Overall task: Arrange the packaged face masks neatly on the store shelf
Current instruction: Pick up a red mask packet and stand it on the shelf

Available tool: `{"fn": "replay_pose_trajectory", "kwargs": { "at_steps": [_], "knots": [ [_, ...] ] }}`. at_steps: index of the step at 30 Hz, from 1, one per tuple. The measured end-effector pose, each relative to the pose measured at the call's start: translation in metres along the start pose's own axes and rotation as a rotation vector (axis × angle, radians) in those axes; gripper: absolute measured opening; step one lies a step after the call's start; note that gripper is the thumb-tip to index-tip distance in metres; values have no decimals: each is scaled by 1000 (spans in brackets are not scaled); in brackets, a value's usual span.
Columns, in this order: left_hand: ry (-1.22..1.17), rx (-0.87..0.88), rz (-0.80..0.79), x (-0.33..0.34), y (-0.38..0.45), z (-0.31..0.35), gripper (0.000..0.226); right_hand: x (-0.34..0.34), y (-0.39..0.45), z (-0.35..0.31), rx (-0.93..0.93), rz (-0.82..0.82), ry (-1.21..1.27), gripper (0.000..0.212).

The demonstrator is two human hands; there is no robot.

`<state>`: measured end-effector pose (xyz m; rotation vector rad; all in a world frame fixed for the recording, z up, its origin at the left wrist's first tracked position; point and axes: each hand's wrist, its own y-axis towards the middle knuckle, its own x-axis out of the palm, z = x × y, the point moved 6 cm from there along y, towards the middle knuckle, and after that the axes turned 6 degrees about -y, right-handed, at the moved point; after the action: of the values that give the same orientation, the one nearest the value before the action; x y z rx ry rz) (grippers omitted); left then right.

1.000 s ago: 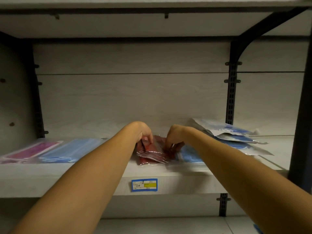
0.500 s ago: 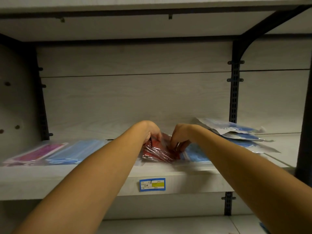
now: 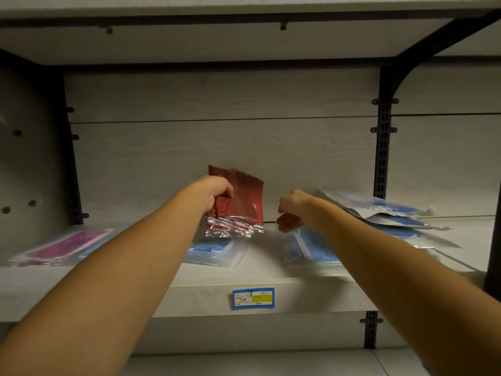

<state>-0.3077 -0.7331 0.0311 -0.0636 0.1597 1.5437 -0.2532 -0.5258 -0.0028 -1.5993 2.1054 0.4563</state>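
My left hand (image 3: pixel 215 191) grips a pack of red face masks (image 3: pixel 240 204) in clear wrap and holds it upright above the shelf (image 3: pixel 260 272). Beneath it lies a blue mask pack (image 3: pixel 217 252). My right hand (image 3: pixel 291 211) hovers to the right of the red pack with loosely curled fingers and holds nothing. Just under that hand lies another blue mask pack (image 3: pixel 309 248). A loose pile of blue mask packs (image 3: pixel 390 215) sits at the right. At the far left lie a pink mask pack (image 3: pixel 63 244) and a blue one beside it, mostly hidden by my left arm.
A blue and yellow price tag (image 3: pixel 253 298) is stuck on the shelf's front edge. A black upright with a bracket (image 3: pixel 383 147) stands at the right. Another shelf board hangs close overhead, and a lower shelf shows below.
My left hand has lifted the red pack off the shelf and turned it upright. My right hand has let go of it and drawn slightly right, uncovering blue packs underneath.
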Motion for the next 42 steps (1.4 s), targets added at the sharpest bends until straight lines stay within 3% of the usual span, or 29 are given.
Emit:
{"fn": "replay_pose_trajectory", "kwargs": {
  "at_steps": [4,7,15,26,30,34,38,42],
  "knots": [
    [-116,25,82,-26,10,-2,34,28,13,10,117,-94,87,27],
    [-206,84,137,-44,6,1,37,48,22,13,200,-154,227,39],
    [-323,68,106,-75,11,-10,59,89,23,-6,275,-260,493,52],
    [-371,71,80,-88,11,-17,59,122,21,-18,264,-325,643,61],
    [-395,93,65,-82,14,-20,55,114,24,-22,155,-300,551,66],
    [-414,157,17,-65,15,-19,52,80,32,-41,-88,-185,553,77],
    [-395,231,-47,-33,12,-15,52,50,16,-58,-325,-152,539,49],
    [-394,307,-82,5,3,-10,37,38,17,-55,-439,-44,402,42]
  ]
}}
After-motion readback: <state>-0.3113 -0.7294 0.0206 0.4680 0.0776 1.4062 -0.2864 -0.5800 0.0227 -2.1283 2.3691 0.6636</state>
